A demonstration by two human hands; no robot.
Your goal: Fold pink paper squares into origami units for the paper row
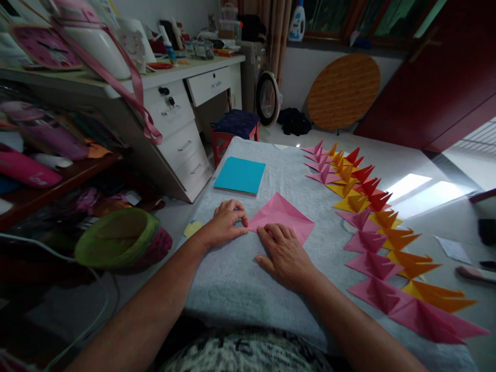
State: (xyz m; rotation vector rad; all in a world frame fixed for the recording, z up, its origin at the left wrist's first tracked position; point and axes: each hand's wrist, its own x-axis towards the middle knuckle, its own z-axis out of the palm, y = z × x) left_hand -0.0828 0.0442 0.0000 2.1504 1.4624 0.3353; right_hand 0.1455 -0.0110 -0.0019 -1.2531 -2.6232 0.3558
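Note:
A pink sheet of origami paper [284,213] lies on the cloth-covered table [220,279], turned so its corners point away and to the sides. At its left corner, my left hand [228,221] pinches the paper between thumb and fingers. My right hand [287,256] rests over the near edge, fingers stretched out and pressing on the sheet, thumb apart on the cloth. The near part of the paper is hidden under the right hand. Beyond the left hand is a stack of square paper [240,175] with a blue sheet on top.
Rows of folded paper cranes [374,243] in pink, yellow, orange and red line the table's right side. A green-lined bin [116,237] stands left of the table. Beyond are a white desk [182,139], a stool [236,124] and an open-doored washing machine [267,98].

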